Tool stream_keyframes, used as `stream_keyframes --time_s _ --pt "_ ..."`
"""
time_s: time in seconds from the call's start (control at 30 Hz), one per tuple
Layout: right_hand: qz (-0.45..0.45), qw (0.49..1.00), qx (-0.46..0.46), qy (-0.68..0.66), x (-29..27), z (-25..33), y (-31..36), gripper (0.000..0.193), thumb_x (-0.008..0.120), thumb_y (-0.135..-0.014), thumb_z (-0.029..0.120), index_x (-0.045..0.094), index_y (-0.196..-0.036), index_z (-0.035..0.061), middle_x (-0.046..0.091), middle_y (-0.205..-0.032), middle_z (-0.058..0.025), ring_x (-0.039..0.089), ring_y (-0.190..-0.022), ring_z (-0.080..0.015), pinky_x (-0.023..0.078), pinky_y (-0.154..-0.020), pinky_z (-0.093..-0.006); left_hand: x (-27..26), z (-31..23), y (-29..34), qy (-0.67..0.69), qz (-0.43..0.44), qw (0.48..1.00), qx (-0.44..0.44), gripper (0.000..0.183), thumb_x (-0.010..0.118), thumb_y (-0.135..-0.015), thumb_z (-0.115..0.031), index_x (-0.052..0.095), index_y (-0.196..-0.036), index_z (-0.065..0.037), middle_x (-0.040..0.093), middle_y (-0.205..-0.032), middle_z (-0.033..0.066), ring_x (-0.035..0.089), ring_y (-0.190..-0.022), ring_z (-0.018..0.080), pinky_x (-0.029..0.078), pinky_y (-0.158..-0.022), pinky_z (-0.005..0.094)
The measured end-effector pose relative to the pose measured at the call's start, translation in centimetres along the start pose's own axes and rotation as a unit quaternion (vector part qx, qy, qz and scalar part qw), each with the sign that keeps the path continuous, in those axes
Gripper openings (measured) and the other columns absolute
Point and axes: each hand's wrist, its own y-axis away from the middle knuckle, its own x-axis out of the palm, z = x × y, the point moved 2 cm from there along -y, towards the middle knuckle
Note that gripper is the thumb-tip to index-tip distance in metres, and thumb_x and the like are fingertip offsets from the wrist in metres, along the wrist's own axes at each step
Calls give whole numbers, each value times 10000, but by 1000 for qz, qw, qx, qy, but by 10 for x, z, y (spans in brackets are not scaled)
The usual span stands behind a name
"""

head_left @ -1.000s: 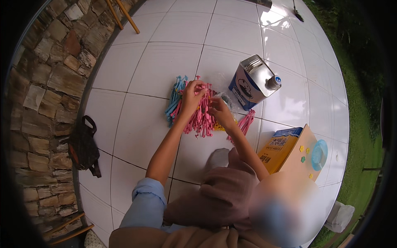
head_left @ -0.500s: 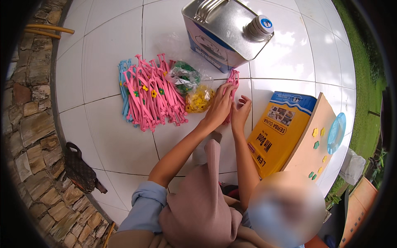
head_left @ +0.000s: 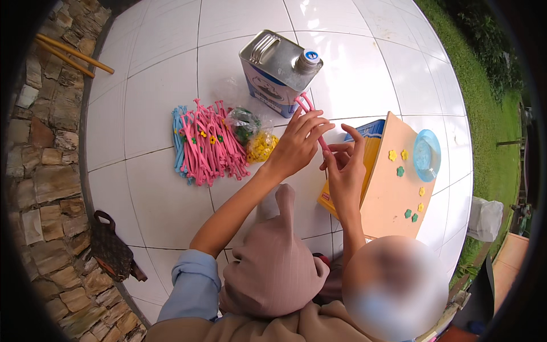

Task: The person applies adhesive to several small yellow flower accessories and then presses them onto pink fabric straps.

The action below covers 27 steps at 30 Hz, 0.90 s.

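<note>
Left hand (head_left: 299,142) raised over white tiled floor (head_left: 154,194), fingers pinching a thin pink strip (head_left: 312,117) near its middle; strip's looped upper end just in front of the metal can (head_left: 279,68). Right hand (head_left: 345,168) close beside, fingertips curled toward lower end of same strip; whether touching it, cannot tell. Heap of pink strips (head_left: 213,145) on tiles to the left, a few blue ones (head_left: 179,139) at its far edge. Two small clear bags between heap and hands: one with green bits (head_left: 244,122), one with yellow bits (head_left: 262,145). Yellow box (head_left: 342,188) flat on tiles under right hand. Tan board (head_left: 393,182) leaning on it, dotted with small yellow and green flowers, round blue lid (head_left: 426,154) at its upper edge. Dark patterned bag (head_left: 111,253) by stone wall (head_left: 43,171). Two bamboo sticks (head_left: 74,54) top left.
</note>
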Motion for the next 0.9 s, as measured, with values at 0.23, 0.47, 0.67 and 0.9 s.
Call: stream_keyframes --time_s 0.23,0.47,0.67,0.9 --pt "-19 971 -204 122 -111 108 13 268 526 -841 -4 487 -1100 50 634 -919 -89 617 -832 -174 482 -720 -287 -96 -71 -89 -154 43 984 81 180 566 -737 -38 595 -911 -69 498 -847 40 529 -859 201 470 -703 322" --pt "-35 983 -177 32 -180 85 20 243 516 -859 57 496 -1098 15 582 -1080 -95 602 -931 -195 469 -786 -295 -110 -87 -116 -221 208 952 41 147 537 -770 -57 623 -888 -64 583 -857 116 580 -816 272 488 -694 356" --pt "29 991 -106 -73 -189 19 28 349 533 -876 126 419 -1178 -6 560 -1096 -146 591 -954 -203 473 -800 -287 -108 -144 -122 -5 187 979 -81 248 386 -906 -162 582 -985 -34 600 -720 167 586 -654 279 454 -629 349" --pt "118 933 -84 -328 -177 70 63 657 607 -842 167 209 -1342 14 446 -1269 -182 502 -1120 -243 377 -957 -350 -85 -206 -92 150 144 970 -127 225 350 -954 -220 443 -1050 -39 482 -586 106 470 -536 170 370 -538 328"
